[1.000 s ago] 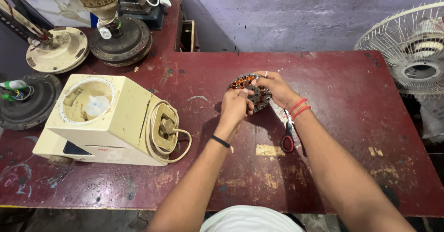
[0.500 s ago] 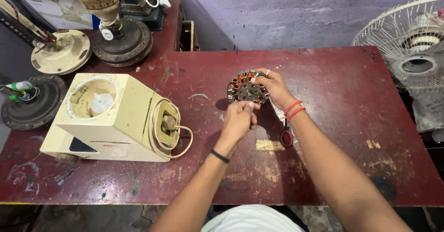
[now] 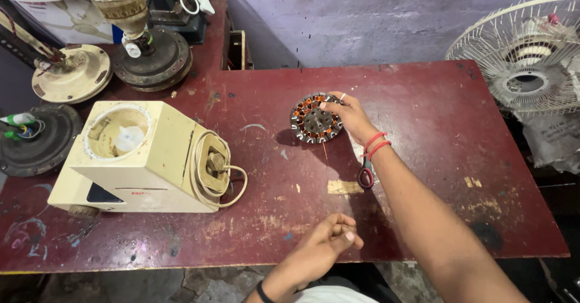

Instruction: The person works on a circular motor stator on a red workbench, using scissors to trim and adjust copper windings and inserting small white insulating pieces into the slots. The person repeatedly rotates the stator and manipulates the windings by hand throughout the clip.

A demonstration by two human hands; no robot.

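Note:
A round motor stator (image 3: 315, 119) with copper windings stands tilted on the red table (image 3: 423, 116). My right hand (image 3: 348, 117) grips its right side. My left hand (image 3: 326, 245) is near the table's front edge, fingers pinched on a thin copper wire (image 3: 328, 170) that runs up toward the stator. Red-handled scissors (image 3: 365, 173) lie on the table, partly hidden under my right wrist.
A cream mixer base (image 3: 145, 158) with a coiled cord lies on its side at the left. Fan motors (image 3: 145, 55) and parts crowd the back left. A wire fan guard (image 3: 531, 55) stands at the right.
My left hand has pulled away from the stator toward the table's front edge, drawing a thin wire out. My right hand stays on the stator.

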